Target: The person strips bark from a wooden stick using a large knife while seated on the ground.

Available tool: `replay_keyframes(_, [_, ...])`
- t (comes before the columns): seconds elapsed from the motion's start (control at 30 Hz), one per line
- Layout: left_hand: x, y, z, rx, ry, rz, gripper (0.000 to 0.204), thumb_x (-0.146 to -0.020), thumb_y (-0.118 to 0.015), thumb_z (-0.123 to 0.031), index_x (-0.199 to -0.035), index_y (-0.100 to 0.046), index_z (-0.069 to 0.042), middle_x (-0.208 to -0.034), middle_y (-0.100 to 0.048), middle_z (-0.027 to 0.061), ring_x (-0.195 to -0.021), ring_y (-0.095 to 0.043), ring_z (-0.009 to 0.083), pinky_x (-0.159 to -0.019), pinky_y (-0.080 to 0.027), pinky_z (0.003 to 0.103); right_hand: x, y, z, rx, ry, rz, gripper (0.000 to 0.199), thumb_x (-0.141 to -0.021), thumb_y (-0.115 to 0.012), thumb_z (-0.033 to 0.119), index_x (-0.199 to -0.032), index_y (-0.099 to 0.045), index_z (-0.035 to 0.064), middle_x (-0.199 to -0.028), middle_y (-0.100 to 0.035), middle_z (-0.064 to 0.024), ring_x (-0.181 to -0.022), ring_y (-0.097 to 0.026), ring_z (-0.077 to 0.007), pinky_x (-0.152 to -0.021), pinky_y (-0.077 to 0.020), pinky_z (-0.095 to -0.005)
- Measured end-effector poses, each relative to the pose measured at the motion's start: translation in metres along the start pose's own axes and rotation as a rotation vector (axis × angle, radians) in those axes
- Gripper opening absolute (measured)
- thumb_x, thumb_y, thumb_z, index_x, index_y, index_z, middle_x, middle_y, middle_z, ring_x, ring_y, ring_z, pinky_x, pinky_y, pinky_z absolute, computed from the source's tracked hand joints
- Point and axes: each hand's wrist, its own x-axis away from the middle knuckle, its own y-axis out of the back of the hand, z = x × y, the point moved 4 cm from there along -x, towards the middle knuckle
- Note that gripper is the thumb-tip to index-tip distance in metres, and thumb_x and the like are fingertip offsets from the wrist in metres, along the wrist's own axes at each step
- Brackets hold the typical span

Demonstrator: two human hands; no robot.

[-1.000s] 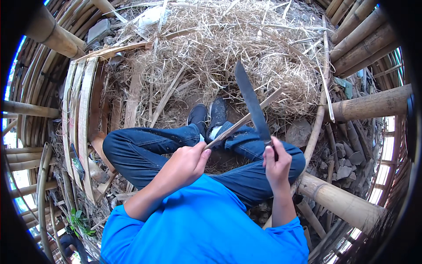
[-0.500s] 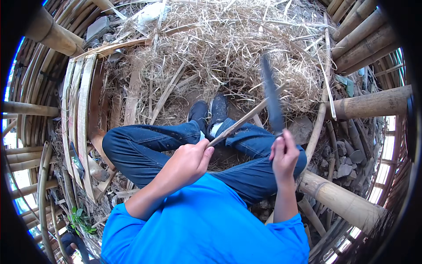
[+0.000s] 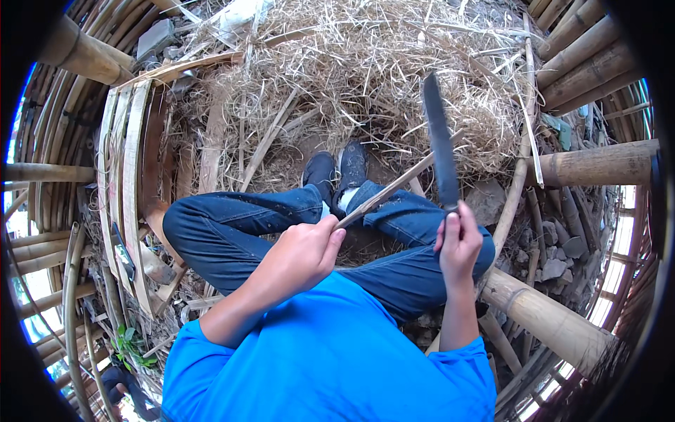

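My left hand (image 3: pixel 304 247) is closed around the near end of a thin bamboo strip (image 3: pixel 383 193), which slants up and away to the right across my legs. In my right hand (image 3: pixel 460 243), above my right knee, is the handle of a machete. The long dark machete blade (image 3: pixel 441 141) points away from me and crosses over the strip near its far end. Whether the blade touches the strip I cannot tell. Most of the machete's handle is hidden by my fingers.
A heap of pale bamboo shavings (image 3: pixel 337 77) lies beyond my shoes (image 3: pixel 336 172). At the left stands a frame of wooden slats (image 3: pixel 130 183). Thick bamboo poles (image 3: pixel 548 320) reach in from the right, near some broken stones (image 3: pixel 555 264). A green plant (image 3: pixel 130 346) grows at lower left.
The machete has shifted slightly to the right with my right hand, and its blade is sharper to see. My left hand and the bamboo strip have hardly moved.
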Motion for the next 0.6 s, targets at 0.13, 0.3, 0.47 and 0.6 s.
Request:
replay_keyframes(0.13, [-0.001, -0.002, 0.011, -0.015, 0.006, -0.014, 0.02, -0.096, -0.05, -0.014, -0.084, -0.049, 0.002, -0.062, -0.052, 0.0248, -0.061, -0.055, 0.0442, -0.054, -0.039, 0.049, 0.013, -0.011, -0.003, 0.19, 0.248, 0.28, 0.028, -0.098, -0.055, 0.017, -0.115, -0.06, -0.0049, -0.067, -0.057, -0.0031, -0.051, -0.051, -0.006, -0.046, -0.0405, -0.0211])
replay_keyframes(0.3, [-0.002, -0.007, 0.003, -0.009, 0.009, -0.012, 0.02, -0.095, -0.05, -0.014, -0.083, -0.049, 0.003, -0.061, -0.052, 0.0244, -0.061, -0.055, 0.0444, -0.054, -0.039, 0.049, 0.007, -0.002, -0.009, 0.057, 0.085, 0.094, 0.03, -0.096, -0.058, 0.019, -0.116, -0.06, -0.0048, -0.07, -0.061, -0.0057, -0.054, -0.055, -0.007, -0.049, -0.0442, -0.0223])
replay_keyframes(0.47, [0.0, -0.001, 0.005, -0.006, 0.009, -0.001, 0.02, -0.095, -0.051, -0.013, -0.083, -0.05, 0.002, -0.062, -0.052, 0.0242, -0.061, -0.055, 0.044, -0.054, -0.039, 0.049, -0.002, 0.002, -0.005, 0.066, 0.017, 0.034, 0.029, -0.098, -0.055, 0.018, -0.116, -0.059, -0.005, -0.068, -0.058, -0.003, -0.051, -0.051, -0.0056, -0.045, -0.0405, -0.0214])
replay_keyframes(0.6, [-0.002, -0.005, 0.007, -0.02, 0.007, 0.009, 0.019, -0.094, -0.052, -0.014, -0.084, -0.05, 0.002, -0.063, -0.053, 0.0245, -0.061, -0.055, 0.0438, -0.055, -0.039, 0.049, 0.023, -0.014, -0.002, 0.181, 0.207, 0.181, 0.031, -0.099, -0.052, 0.018, -0.12, -0.056, -0.0051, -0.069, -0.057, -0.0029, -0.051, -0.05, -0.0051, -0.045, -0.0397, -0.0199])
